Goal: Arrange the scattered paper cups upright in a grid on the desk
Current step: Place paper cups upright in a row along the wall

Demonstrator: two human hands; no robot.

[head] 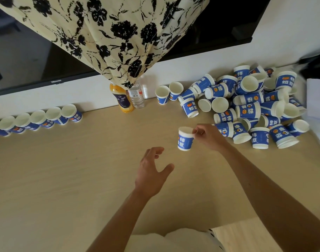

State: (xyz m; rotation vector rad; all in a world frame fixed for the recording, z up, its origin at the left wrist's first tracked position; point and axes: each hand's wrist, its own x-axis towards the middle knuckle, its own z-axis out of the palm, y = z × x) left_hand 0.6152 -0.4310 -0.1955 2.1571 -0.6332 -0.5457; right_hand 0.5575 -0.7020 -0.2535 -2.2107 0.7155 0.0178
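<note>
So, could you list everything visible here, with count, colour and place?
desk: one, light wood
held cup: one, blue and white, mid-desk, pinched at its top edge
row of cups: at least six, blue and white, upright along the far edge, left
pile of cups: many, blue and white, jumbled at right
pair of cups: two, blue and white, upright beside the pile
juice bottle: one, orange, far edge
water bottle: one, clear, right of the juice bottle
cloth: one, cream with black flowers, hanging over the bottles
screen: one, black, behind the desk
left hand: one, open and empty, near the held cup
right hand: one, pinching the held cup
</note>
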